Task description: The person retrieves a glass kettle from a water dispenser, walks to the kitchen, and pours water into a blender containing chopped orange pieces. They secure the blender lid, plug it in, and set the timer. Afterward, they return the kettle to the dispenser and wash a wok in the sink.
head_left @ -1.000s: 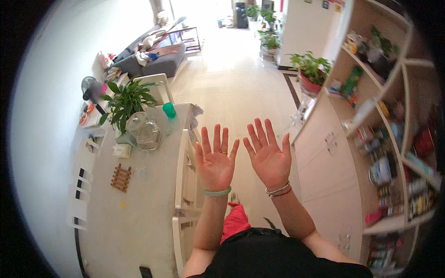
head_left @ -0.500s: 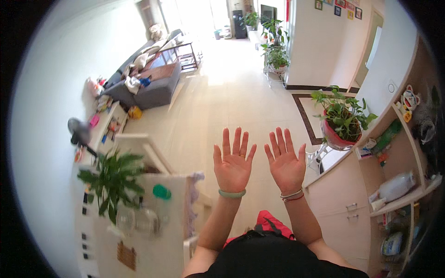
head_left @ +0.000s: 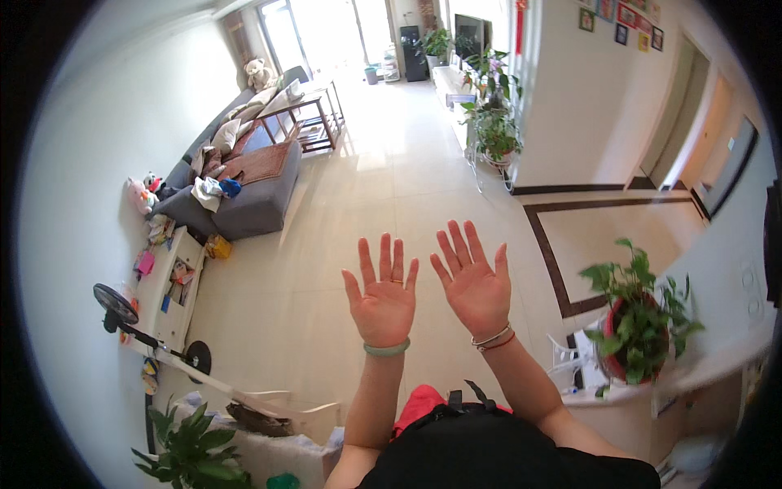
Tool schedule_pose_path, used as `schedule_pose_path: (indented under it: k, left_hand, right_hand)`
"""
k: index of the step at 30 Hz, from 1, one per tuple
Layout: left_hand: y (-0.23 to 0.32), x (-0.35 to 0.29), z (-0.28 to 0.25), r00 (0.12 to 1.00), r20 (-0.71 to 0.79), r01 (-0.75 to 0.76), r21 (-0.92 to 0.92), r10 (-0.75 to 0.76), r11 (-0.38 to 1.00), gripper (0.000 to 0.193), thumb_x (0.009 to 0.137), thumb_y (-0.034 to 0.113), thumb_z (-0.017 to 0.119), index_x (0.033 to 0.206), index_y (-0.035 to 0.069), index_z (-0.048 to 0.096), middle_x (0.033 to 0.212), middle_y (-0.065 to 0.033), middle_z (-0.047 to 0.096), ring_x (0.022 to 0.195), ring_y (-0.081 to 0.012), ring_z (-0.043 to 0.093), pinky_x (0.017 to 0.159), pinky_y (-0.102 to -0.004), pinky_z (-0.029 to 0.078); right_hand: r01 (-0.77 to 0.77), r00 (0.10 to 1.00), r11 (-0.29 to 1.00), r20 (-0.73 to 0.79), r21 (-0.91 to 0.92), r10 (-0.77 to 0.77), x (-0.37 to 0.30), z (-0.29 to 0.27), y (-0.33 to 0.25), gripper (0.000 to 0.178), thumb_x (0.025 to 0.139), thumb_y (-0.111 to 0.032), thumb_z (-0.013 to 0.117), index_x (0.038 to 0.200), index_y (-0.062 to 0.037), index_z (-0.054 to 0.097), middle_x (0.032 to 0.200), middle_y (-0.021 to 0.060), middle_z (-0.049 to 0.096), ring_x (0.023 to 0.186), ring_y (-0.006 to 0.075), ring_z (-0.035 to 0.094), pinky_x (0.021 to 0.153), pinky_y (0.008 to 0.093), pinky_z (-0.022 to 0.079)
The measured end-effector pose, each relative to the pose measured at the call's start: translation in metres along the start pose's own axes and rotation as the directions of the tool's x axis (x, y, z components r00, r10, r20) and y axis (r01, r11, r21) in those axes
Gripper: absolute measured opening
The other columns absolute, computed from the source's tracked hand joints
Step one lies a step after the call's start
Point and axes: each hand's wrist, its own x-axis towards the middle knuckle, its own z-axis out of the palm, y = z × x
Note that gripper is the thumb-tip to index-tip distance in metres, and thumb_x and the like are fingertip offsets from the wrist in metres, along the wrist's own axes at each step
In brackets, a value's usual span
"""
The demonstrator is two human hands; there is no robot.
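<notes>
Both of my hands are held out in front of me, palms up and fingers spread, with nothing in them. My left hand (head_left: 383, 301) has a ring on one finger and a pale green bangle (head_left: 387, 349) at the wrist. Close beside it, without touching, is my right hand (head_left: 475, 292). A light bracelet and a red cord bracelet (head_left: 497, 341) circle that wrist. Below the hands are the pale floor tiles (head_left: 309, 326). Nearest on the right is a potted leafy plant (head_left: 635, 334) in a red pot.
A grey sofa (head_left: 257, 200) with cushions and cloths stands at the far left, a low white cabinet (head_left: 175, 281) and black fan (head_left: 116, 304) nearer. A table with a green plant (head_left: 191, 448) is at the lower left. Plants on a stand (head_left: 497, 134) stand by the wall corner.
The view has tipped up and forward, so the room shows farther and the table and shelves have slid down. Both hands stay open, slightly more left in view, the right tilted more.
</notes>
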Motion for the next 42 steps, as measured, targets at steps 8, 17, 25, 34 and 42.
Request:
schedule_pose_path:
  k: [8,17,25,34,42]
  left_hand:
    - [0.026,0.208,-0.087,0.998,-0.030,-0.051,-0.035,0.049,0.998,0.054,0.099,0.053,0.035,0.146,0.028,0.037,0.154,-0.0049,0.033,0.143,-0.0221,0.026,0.117,-0.0471,0.017]
    - [0.035,0.502,-0.144,0.999,-0.054,0.002,-0.002,-0.002,1.000,0.054,0.099,0.052,0.035,0.147,0.027,0.037,0.153,-0.0044,0.034,0.143,-0.0217,0.026,0.117,-0.0462,0.018]
    - [0.015,0.726,-0.216,0.994,-0.048,0.099,-0.017,-0.100,0.995,0.055,0.099,0.055,0.034,0.147,0.029,0.036,0.153,-0.0038,0.034,0.143,-0.0211,0.026,0.117,-0.0473,0.017]
    - [0.017,0.993,-0.276,0.995,-0.068,0.072,-0.018,-0.073,0.997,0.056,0.098,0.055,0.038,0.146,0.026,0.037,0.152,-0.0063,0.035,0.142,-0.0225,0.026,0.117,-0.0488,0.017]
    - [0.050,1.206,-0.351,0.995,-0.095,-0.044,-0.034,0.041,0.998,0.055,0.098,0.054,0.038,0.146,0.026,0.038,0.152,-0.0062,0.035,0.142,-0.0226,0.027,0.117,-0.0479,0.018]
  right_hand:
    - [-0.068,0.998,0.998,0.007,0.008,0.068,0.225,-0.073,0.017,0.064,0.100,-0.056,0.031,0.148,-0.0128,0.032,0.153,0.0052,0.033,0.143,0.0231,0.026,0.117,0.0445,0.020]
    - [0.000,0.998,1.000,-0.059,-0.007,-0.001,0.503,-0.145,-0.007,0.062,0.099,-0.054,0.035,0.145,-0.0118,0.037,0.150,0.0059,0.036,0.141,0.0238,0.029,0.116,0.0442,0.024]
    - [0.089,0.992,0.996,-0.091,-0.017,-0.090,0.715,-0.226,-0.045,0.062,0.099,-0.054,0.036,0.144,-0.0123,0.038,0.150,0.0060,0.037,0.141,0.0241,0.029,0.115,0.0451,0.024]
    - [0.033,0.995,0.999,-0.095,0.013,-0.032,0.989,-0.286,-0.070,0.061,0.099,-0.054,0.035,0.145,-0.0135,0.038,0.150,0.0062,0.037,0.140,0.0248,0.030,0.115,0.0458,0.024]
    - [-0.053,0.992,0.998,-0.116,0.041,0.058,1.214,-0.350,-0.063,0.059,0.099,-0.053,0.037,0.143,-0.0131,0.040,0.149,0.0066,0.039,0.140,0.0251,0.031,0.115,0.0457,0.025]
